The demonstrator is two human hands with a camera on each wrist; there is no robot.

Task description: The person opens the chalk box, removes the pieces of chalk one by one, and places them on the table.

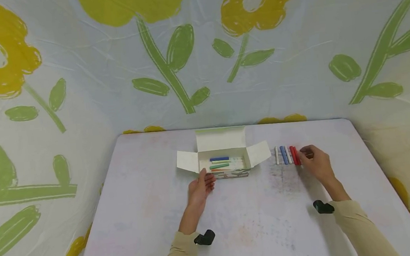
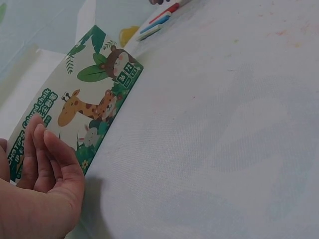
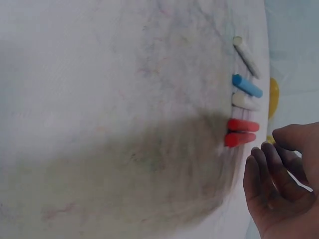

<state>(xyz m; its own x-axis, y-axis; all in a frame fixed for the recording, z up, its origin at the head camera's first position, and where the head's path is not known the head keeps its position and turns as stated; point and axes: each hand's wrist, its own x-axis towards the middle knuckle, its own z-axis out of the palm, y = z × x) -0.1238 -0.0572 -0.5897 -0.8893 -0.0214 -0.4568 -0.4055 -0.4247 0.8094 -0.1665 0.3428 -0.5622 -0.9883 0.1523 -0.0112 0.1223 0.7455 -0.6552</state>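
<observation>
My left hand holds the front left corner of an open chalk box. Its thumb is at the rim and its fingers lie against the printed front, where a giraffe shows. Inside lie a blue chalk, a pale one, a green chalk and an orange one. To the right of the box, two red chalks lie beside white chalks and a blue chalk. Next to the red ones is my right hand, fingers loosely bent, nothing visible between thumb and fingertips.
The box's side flaps stick out left and right, and its lid stands up at the back. A pale table with smudges lies beneath. Flower-printed cloth hangs behind and at the sides.
</observation>
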